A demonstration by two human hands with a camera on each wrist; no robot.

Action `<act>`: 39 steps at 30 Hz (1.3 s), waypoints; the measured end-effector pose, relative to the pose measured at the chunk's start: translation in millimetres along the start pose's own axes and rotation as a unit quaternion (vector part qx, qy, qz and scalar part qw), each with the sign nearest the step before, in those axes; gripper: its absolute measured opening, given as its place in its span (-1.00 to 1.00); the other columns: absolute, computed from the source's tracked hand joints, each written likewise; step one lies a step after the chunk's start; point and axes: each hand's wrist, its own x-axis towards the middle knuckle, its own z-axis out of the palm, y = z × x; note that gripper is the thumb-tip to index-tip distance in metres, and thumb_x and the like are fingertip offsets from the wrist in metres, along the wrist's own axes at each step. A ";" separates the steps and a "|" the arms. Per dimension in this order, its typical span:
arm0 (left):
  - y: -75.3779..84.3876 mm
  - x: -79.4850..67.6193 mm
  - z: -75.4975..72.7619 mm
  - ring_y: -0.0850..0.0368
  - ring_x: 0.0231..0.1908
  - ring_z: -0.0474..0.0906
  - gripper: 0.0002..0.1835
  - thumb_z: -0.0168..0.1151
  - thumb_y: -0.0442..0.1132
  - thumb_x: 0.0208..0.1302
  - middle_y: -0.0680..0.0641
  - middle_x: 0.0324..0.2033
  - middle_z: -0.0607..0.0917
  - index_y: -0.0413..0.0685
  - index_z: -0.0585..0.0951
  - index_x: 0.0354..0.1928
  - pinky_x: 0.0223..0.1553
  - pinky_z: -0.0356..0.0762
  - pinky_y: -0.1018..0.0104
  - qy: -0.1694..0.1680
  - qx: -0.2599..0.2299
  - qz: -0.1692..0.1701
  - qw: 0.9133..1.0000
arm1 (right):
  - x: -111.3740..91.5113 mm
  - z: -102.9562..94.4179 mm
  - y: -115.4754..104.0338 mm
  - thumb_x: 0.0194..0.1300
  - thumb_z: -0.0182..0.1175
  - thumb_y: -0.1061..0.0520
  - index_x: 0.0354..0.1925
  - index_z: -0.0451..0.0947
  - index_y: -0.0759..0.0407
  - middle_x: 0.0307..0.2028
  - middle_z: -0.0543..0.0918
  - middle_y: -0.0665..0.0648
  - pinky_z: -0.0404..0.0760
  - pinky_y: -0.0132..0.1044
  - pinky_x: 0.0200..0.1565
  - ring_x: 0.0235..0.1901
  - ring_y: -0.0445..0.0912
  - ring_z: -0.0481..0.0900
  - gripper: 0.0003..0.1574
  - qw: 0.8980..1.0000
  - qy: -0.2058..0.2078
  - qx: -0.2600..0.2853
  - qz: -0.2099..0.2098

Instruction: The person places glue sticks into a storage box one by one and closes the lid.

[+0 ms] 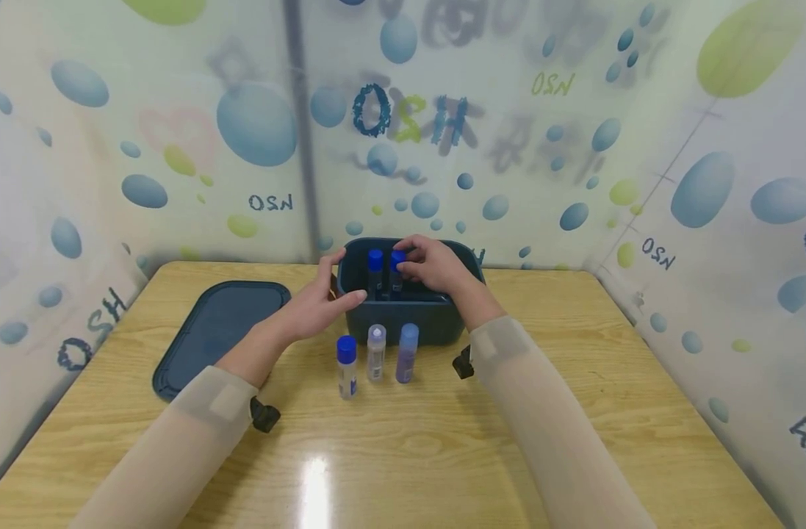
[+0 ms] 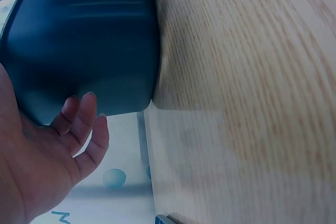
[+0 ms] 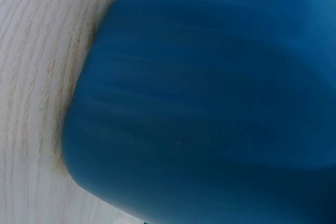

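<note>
A dark blue-green plastic bin [image 1: 403, 323] stands at the back middle of the table. My left hand [image 1: 313, 303] holds the bin's left side, thumb over the front rim and index finger up at the rim. In the left wrist view its other fingers [image 2: 86, 124] bend beside the outer wall. Inside the bin, my right hand [image 1: 432, 263] pinches the cap of a blue-capped tube [image 1: 397, 273]. Another blue-capped tube [image 1: 375, 272] stands upright just left of it. The right wrist view shows only the bin's outer wall [image 3: 199, 103] and some table.
In front of the bin stand a clear tube with a dark blue cap [image 1: 347, 367], a clear-capped tube [image 1: 376, 354] and a purple-bodied tube [image 1: 406, 354]. A dark lid [image 1: 220, 334] lies on the wooden table [image 1: 403, 455] at left. Patterned walls enclose the back and sides.
</note>
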 end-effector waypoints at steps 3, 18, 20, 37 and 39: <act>-0.3 0.4 -0.1 -0.08 -0.04 0.58 0.09 0.13 0.39 0.59 -0.21 -0.04 0.62 0.21 -0.27 0.80 -0.06 0.56 0.13 0.001 0.002 -0.002 1.000 | -0.1 -0.3 -0.2 0.65 0.28 0.08 0.45 0.55 0.00 0.21 0.76 0.25 0.77 -0.01 0.19 0.06 0.10 0.82 -0.51 1.000 0.000 0.001 -0.001; -1.2 1.9 -0.4 -0.08 -0.05 0.58 0.08 0.13 0.38 0.60 -0.21 -0.05 0.61 0.23 -0.27 0.80 -0.06 0.55 0.13 -0.001 -0.001 -0.004 1.000 | -2.7 -2.5 -1.8 0.66 0.27 0.08 0.47 0.52 0.01 0.29 0.72 0.26 0.77 0.00 0.18 0.08 0.13 0.82 -0.49 1.000 0.019 0.016 -0.001; -1.1 1.5 -0.3 -0.09 -0.05 0.58 0.08 0.14 0.38 0.59 -0.21 -0.05 0.61 0.23 -0.27 0.79 -0.06 0.55 0.13 -0.001 0.000 -0.004 1.000 | -2.9 -2.5 -1.4 0.66 0.26 0.08 0.47 0.52 0.01 0.30 0.71 0.26 0.77 0.01 0.18 0.09 0.14 0.82 -0.49 0.999 0.023 0.023 -0.004; 2.2 1.6 -0.8 -0.10 -0.05 0.58 0.08 0.14 0.37 0.59 -0.22 -0.06 0.62 0.19 -0.26 0.79 -0.03 0.56 0.13 0.002 0.008 -0.005 1.000 | -4.3 -10.0 -1.6 0.66 0.27 -0.08 0.40 0.59 0.05 0.14 0.78 0.23 0.82 -0.05 0.05 -0.09 0.15 0.86 -0.51 0.982 0.130 0.124 -0.059; 2.0 0.4 -0.7 -0.09 -0.06 0.58 0.07 0.15 0.35 0.60 -0.22 -0.08 0.62 0.18 -0.26 0.79 -0.05 0.56 0.12 0.003 0.007 -0.005 1.000 | -5.2 -11.6 -2.7 0.66 0.27 -0.09 0.39 0.59 0.06 0.11 0.78 0.25 0.82 -0.11 0.02 -0.11 0.13 0.86 -0.51 0.977 0.151 0.134 -0.075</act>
